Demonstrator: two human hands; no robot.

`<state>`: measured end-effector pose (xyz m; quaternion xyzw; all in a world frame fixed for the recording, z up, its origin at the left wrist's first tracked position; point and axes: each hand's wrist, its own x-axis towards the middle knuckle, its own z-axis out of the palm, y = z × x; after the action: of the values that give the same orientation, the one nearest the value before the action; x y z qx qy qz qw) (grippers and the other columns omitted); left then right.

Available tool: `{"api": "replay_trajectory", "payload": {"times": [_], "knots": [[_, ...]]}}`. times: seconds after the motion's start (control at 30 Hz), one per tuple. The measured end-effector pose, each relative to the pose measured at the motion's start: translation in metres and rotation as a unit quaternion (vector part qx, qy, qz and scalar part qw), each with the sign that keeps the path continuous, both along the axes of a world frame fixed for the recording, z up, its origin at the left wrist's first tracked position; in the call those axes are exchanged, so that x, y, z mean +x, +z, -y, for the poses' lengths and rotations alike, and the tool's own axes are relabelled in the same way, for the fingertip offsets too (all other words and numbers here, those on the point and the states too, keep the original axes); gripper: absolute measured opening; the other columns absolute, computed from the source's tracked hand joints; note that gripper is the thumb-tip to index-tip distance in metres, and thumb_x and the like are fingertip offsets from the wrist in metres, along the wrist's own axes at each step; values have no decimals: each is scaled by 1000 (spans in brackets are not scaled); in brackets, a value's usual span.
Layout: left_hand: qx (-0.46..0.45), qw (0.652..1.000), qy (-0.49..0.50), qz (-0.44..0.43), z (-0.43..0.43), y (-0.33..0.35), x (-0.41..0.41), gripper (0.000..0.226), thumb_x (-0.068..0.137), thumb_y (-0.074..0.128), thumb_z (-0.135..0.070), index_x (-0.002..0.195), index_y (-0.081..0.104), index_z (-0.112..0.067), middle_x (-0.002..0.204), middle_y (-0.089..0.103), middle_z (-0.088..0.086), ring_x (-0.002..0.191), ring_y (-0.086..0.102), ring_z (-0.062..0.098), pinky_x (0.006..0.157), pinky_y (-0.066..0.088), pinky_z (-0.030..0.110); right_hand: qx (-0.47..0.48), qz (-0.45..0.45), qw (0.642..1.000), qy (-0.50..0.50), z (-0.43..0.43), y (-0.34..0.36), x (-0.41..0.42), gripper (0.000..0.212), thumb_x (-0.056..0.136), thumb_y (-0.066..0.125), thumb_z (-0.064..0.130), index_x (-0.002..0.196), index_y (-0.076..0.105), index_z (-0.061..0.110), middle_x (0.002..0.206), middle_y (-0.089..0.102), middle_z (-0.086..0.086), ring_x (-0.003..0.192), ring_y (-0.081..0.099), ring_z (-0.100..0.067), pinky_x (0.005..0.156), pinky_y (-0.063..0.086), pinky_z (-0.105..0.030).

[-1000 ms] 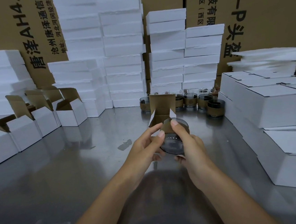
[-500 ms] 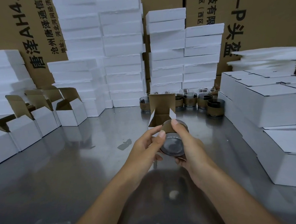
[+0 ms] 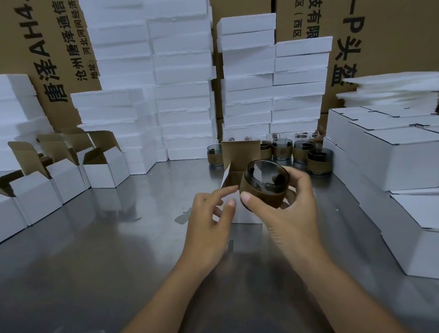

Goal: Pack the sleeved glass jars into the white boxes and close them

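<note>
The brown carton at the left (image 3: 49, 48) carries "AH4" in big black letters turned sideways, with "唐泽" and a smaller line, "沧州唐泽通信", next to it. The brown carton at the right (image 3: 399, 14) shows "科技有限", "开发区(西区" and "0-P 头盔".

A second ago both grips cradled the sleeved glass jar (image 3: 266, 180) with its base towards the camera. Now the left grip (image 3: 207, 221) has let go. Its fingers are loose and the forefinger reaches towards the side flap of the open white box (image 3: 244, 215); whether it touches, I cannot tell. The right grip (image 3: 290, 213) alone clasps the jar by its brown sleeve, mouth up and tilted, just over the box's opening and not yet inside.

On the steel counter (image 3: 88, 259), a row of empty open boxes (image 3: 36, 194) stands at the left with flaps raised. Foam slab stacks (image 3: 181, 62) rise behind. The box's raised lid hides part of the waiting jars (image 3: 282, 149). Closed boxes (image 3: 410, 158) are piled at the right, with thin foam sheets (image 3: 398, 90) behind them.
</note>
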<state>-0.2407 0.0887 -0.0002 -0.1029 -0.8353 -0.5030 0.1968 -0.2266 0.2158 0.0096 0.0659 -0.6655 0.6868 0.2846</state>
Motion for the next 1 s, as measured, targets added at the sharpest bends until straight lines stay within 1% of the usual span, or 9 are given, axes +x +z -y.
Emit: {"api": "replay_trajectory", "payload": {"times": [0.07, 0.17, 0.27, 0.33, 0.43, 0.6, 0.77, 0.83, 1.0], "knots": [[-50, 999, 14, -2, 0, -3, -3, 31, 93, 45, -39, 124, 45, -47, 118, 39, -6, 97, 50, 6, 67, 40, 1, 19, -13, 1000, -6, 0, 0, 1, 62, 61, 86, 24, 110, 50, 41, 108, 57, 22, 103, 54, 10, 78, 42, 0], [-104, 994, 20, 2, 0, -5, -8, 41, 94, 46, -39, 134, 39, -41, 125, 31, -5, 108, 47, 10, 75, 41, 10, 47, -29, 998, -6, 1, 1, 1, 66, 64, 83, 24, 120, 51, 36, 113, 56, 26, 108, 45, 18, 79, 33, 7], [-138, 990, 25, 6, 0, -4, -9, 44, 93, 45, -42, 136, 38, -38, 127, 28, -5, 113, 45, 12, 84, 48, 23, 64, -28, 998, 6, 2, 1, 2, 67, 65, 82, 29, 123, 51, 40, 115, 55, 33, 110, 42, 21, 83, 31, 8], [-146, 989, 26, 3, 1, -3, -10, 40, 94, 44, -42, 133, 40, -35, 126, 28, -5, 111, 45, 14, 85, 50, 27, 70, -30, 997, 9, 2, 3, 2, 65, 65, 82, 31, 121, 50, 43, 110, 53, 42, 109, 42, 23, 85, 31, 8], [-157, 987, 42, -21, 2, -2, -10, 34, 94, 46, -39, 127, 46, -32, 116, 32, -5, 106, 45, 11, 80, 43, 20, 74, -36, 997, 11, 3, 5, 3, 62, 66, 81, 32, 119, 52, 43, 110, 53, 42, 109, 44, 21, 86, 33, 5], [-163, 984, 37, -58, 1, 2, -5, 25, 93, 48, -37, 111, 58, -23, 104, 48, -6, 96, 48, 11, 77, 43, 19, 77, -26, 997, 15, 3, 5, 5, 61, 65, 80, 39, 119, 53, 45, 118, 56, 24, 113, 45, 15, 90, 36, -4], [-180, 979, 5, -99, -3, 1, 3, 22, 94, 44, -38, 104, 58, -24, 95, 53, -10, 88, 46, 8, 71, 35, 13, 62, -31, 997, 30, 1, 8, 6, 57, 67, 80, 33, 119, 57, 40, 122, 58, 14, 112, 49, 11, 87, 37, 2], [-187, 974, 2, -128, -4, 0, 4, 20, 94, 47, -37, 102, 59, -25, 90, 52, -13, 83, 45, 5, 69, 32, 11, 45, -42, 997, 36, 1, 9, 7, 54, 68, 80, 28, 115, 58, 38, 117, 61, 16, 109, 52, 10, 84, 39, 0], [-203, 961, -1, -188, -4, 1, 6, 12, 90, 56, -28, 85, 62, -20, 77, 57, -10, 69, 44, 3, 69, 31, 14, 7, -52, 998, 42, -1, 11, 6, 48, 71, 79, 21, 108, 56, 39, 98, 63, 32, 99, 53, 18, 74, 40, 2]]}}
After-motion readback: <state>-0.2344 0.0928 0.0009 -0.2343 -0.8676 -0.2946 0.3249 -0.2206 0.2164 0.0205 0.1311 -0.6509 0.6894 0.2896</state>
